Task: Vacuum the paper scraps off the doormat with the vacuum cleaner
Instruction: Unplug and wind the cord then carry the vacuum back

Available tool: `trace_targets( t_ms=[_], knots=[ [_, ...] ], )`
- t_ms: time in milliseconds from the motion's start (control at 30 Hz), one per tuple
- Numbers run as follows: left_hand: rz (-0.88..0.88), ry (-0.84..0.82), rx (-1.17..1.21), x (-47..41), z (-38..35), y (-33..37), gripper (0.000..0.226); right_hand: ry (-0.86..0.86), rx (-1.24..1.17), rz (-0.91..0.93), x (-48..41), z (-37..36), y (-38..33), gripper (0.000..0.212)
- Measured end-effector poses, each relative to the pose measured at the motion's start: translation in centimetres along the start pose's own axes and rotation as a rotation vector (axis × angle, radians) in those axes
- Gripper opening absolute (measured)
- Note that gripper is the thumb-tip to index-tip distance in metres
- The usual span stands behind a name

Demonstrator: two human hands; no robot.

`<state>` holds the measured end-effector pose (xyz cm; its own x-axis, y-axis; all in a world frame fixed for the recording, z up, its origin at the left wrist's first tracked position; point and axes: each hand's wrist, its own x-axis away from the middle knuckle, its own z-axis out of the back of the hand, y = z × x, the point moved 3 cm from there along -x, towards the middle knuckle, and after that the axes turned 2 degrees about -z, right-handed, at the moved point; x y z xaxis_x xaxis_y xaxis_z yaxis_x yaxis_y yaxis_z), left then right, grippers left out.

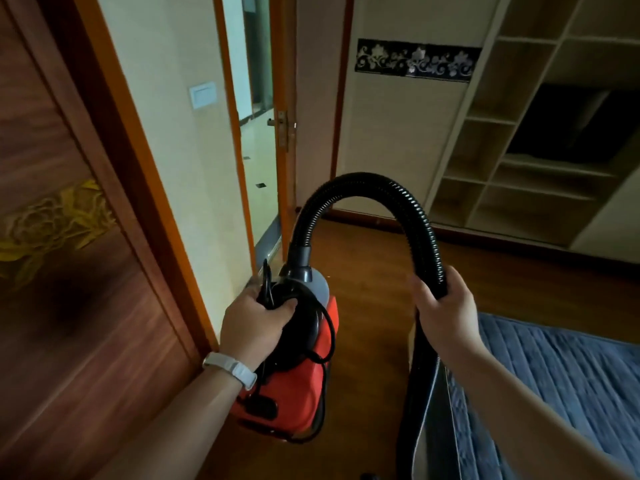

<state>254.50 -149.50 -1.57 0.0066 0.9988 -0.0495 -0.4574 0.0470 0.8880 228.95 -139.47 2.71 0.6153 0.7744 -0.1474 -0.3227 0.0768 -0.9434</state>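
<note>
A red and black vacuum cleaner (298,379) hangs in the air at the centre, carried by its black top handle. My left hand (254,323), with a white band on the wrist, is shut on that handle and on a loop of black cord. A black ribbed hose (363,188) arches up from the vacuum's top and comes down to the right. My right hand (445,306) is shut on the hose where it meets a black tube that runs downward. No doormat or paper scraps are in view.
A dark wooden door (69,237) stands close on the left. Ahead, a doorway (259,161) with an orange frame opens onto a tiled floor. Open shelving (519,150) fills the right wall. A blue quilted mattress (571,393) lies at the lower right on the wooden floor (367,282).
</note>
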Motion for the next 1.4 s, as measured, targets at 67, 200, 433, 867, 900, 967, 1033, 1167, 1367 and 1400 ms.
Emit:
trace_targets(
  t_ms=[67, 200, 433, 867, 900, 967, 1033, 1167, 1367, 1400],
  knots=[
    [-0.03, -0.042, 0.006, -3.8, -1.5, 0.9, 0.021, 0.057, 0.037, -0.004, -2.9, -0.4, -0.4, 0.013],
    [-0.083, -0.113, -0.006, -10.0, -4.0, 2.0, 0.018, 0.149, 0.055, -0.009, -7.6, -1.3, -0.6, 0.014],
    [-0.133, -0.157, -0.016, -18.5, -7.6, 4.3, 0.017, 0.208, 0.006, -0.007, -15.1, -3.6, -0.4, 0.014],
    [-0.105, -0.141, -0.071, -32.9, -17.8, 9.4, 0.018, 0.192, -0.172, -0.04, -33.7, -6.3, 3.9, 0.017],
    [-0.108, -0.14, -0.078, -34.3, -18.6, 10.1, 0.017, 0.184, -0.188, -0.045, -35.3, -6.4, 4.0, 0.016],
    [-0.119, -0.134, -0.077, -36.9, -20.4, 11.6, 0.015, 0.184, -0.195, -0.048, -38.6, -6.2, 4.3, 0.014],
    [-0.14, -0.13, -0.059, -39.2, -22.2, 12.8, 0.014, 0.187, -0.206, -0.057, -41.7, -5.9, 4.5, 0.015],
    [-0.166, -0.145, -0.048, -43.2, -25.0, 14.0, 0.014, 0.2, -0.206, -0.065, -46.5, -6.2, 5.1, 0.017],
    [-0.151, -0.23, -0.007, -51.8, -29.8, 14.7, 0.014, 0.243, -0.139, -0.068, -54.3, -7.6, 5.8, 0.019],
    [-0.151, -0.258, -0.002, -53.3, -30.9, 14.6, 0.014, 0.264, -0.118, -0.073, -55.7, -7.9, 6.0, 0.019]
  ],
)
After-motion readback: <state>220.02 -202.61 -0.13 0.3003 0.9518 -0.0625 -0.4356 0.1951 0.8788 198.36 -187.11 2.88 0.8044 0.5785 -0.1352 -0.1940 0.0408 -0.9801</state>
